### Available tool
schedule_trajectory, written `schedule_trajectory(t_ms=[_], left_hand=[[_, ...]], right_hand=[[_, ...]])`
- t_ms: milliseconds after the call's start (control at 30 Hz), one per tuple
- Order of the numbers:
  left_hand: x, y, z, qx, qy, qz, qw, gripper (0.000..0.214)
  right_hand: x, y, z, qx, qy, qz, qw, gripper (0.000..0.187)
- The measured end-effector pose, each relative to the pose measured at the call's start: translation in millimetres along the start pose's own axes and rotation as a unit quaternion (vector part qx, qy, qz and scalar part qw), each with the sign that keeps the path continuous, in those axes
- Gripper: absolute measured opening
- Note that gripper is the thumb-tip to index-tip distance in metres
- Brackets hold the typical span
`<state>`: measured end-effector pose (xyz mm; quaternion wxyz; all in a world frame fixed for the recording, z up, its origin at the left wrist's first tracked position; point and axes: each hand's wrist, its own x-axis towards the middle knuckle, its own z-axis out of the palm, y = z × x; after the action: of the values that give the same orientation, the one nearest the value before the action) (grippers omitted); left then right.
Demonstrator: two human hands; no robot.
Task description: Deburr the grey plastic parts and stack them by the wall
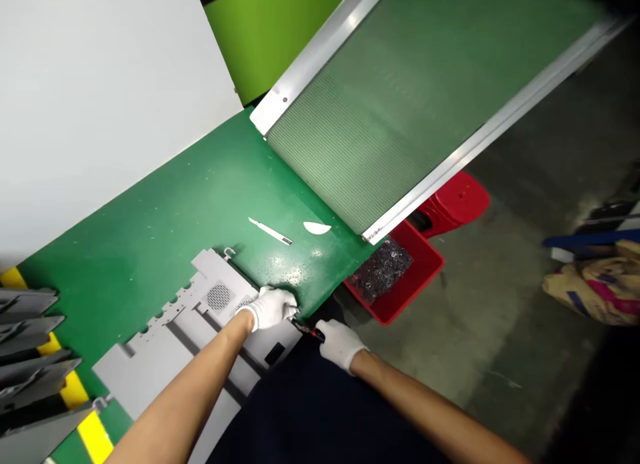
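Observation:
A long grey plastic panel [200, 324] with round vent grilles lies on the green table [165, 231]. My left hand [273, 309], in a white glove, is closed and presses down on the panel's right end at the table edge. My right hand [339, 344], also gloved, is closed around a small tool with a red and black handle [311, 331], whose tip touches the panel's end right beside my left fingers.
A thin blade [270, 231] and a white offcut [317, 229] lie on the table beyond the panel. A ribbed conveyor [400, 97] with aluminium rails runs away to the upper right. A red bin of scraps [395, 271] sits on the floor. More grey panels [30, 357] are stacked at left.

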<state>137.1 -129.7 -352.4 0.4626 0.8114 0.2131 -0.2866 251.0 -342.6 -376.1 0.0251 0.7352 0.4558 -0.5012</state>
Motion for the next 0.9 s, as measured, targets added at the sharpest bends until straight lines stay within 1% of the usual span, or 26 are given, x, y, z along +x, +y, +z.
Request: schedule_trajectory(t_ms=[167, 333, 467, 667, 767, 900], left_hand=[[4.5, 3.6, 3.1, 0.03, 0.007, -0.047, 0.998, 0.019], [7.8, 6.7, 6.5, 0.03, 0.008, -0.077, 0.997, 0.016], [9.0, 7.5, 5.5, 0.026, 0.005, -0.087, 0.996, 0.016], [4.7, 11.1, 0.0, 0.026, -0.008, -0.077, 0.997, 0.016], [3.2, 13.1, -1.7, 0.027, -0.01, -0.077, 0.997, 0.015], [3.1, 14.9, -1.4, 0.034, -0.012, -0.084, 0.996, 0.017]], right_hand=[[10.3, -4.9, 2.3, -0.001, -0.009, -0.006, 1.0, 0.026], [11.2, -7.0, 4.9, 0.004, -0.016, -0.006, 1.0, 0.019], [12.5, -7.6, 6.6, 0.005, -0.011, 0.007, 1.0, 0.025], [17.9, -7.3, 7.3, 0.011, -0.003, -0.006, 1.0, 0.027], [18.3, -8.6, 7.2, 0.011, -0.001, 0.0, 1.0, 0.031], [16.1, -10.9, 1.8, -0.012, -0.015, 0.011, 1.0, 0.037]])
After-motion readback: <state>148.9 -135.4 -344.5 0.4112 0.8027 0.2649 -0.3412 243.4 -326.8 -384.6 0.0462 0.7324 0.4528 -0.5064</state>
